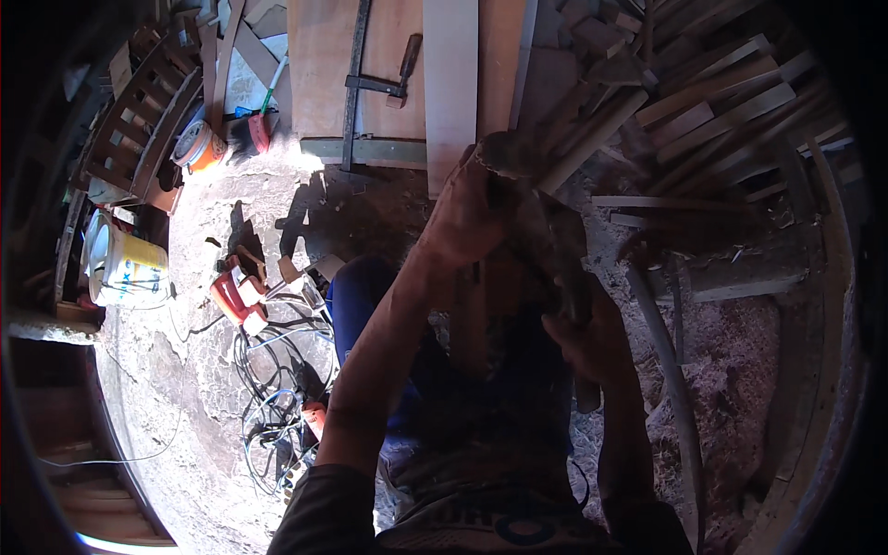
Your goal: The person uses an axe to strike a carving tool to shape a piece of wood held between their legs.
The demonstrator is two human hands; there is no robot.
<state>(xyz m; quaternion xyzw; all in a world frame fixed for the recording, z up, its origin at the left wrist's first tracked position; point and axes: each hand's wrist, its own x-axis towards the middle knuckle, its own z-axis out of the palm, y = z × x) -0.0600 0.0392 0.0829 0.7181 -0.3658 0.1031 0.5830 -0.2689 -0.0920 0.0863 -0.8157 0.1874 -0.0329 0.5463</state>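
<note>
My left hand is closed at the near end of the boards, against a dark piece with a blunt, rounded end. Shadow hides what kind of thing it is. Lower and to the right, my right hand wraps round a long, dark, bar-like tool. Its butt sticks out below that hand, while the upper part slants toward my left hand. Whether the tool and the blunt piece are one object, I cannot tell. Both hands are above my lap, over dark blue trousers.
Beyond my hands, a bar clamp lies across a wooden panel beside a pale board. Stacked offcuts fill the right. Tangled cables, an orange power tool and buckets stand at left.
</note>
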